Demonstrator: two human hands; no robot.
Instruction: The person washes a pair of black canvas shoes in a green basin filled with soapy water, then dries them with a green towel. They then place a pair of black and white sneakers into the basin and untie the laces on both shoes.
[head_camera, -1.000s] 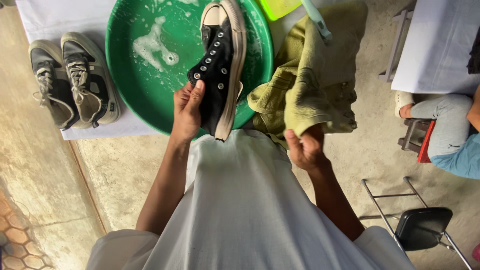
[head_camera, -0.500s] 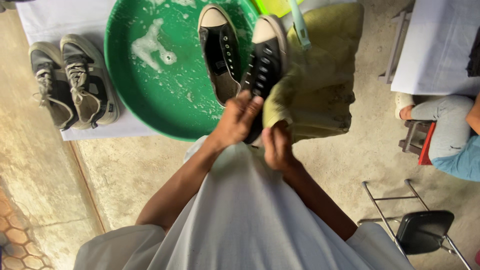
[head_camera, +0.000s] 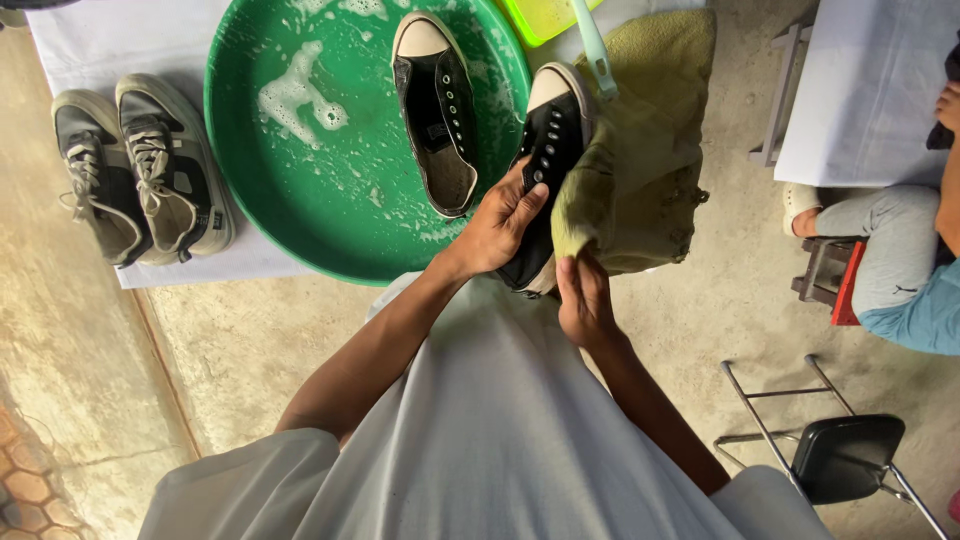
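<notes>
Now the left hand (head_camera: 500, 225) grips the black sneaker (head_camera: 545, 170), fingers wrapped around it. The right hand (head_camera: 583, 300), fingers pinching the olive cloth (head_camera: 640, 160), has risen against the shoe's side since earlier.

shoe (head_camera: 436, 110) in basin (head_camera: 260, 190), pair (head_camera: 140, 170) left — towel (head_camera: 650, 150) perhaps right

Looked like outdoor yard or patio used as shoe-washing spot. Bare concrete floor (head_camera: 700, 330), green basin (head_camera: 250, 180) with suds, worn grey sneakers (head_camera: 140, 170) lined up on white cloth (head_camera: 110, 40), folding metal chair (head_camera: 840, 455) nearby.
</notes>
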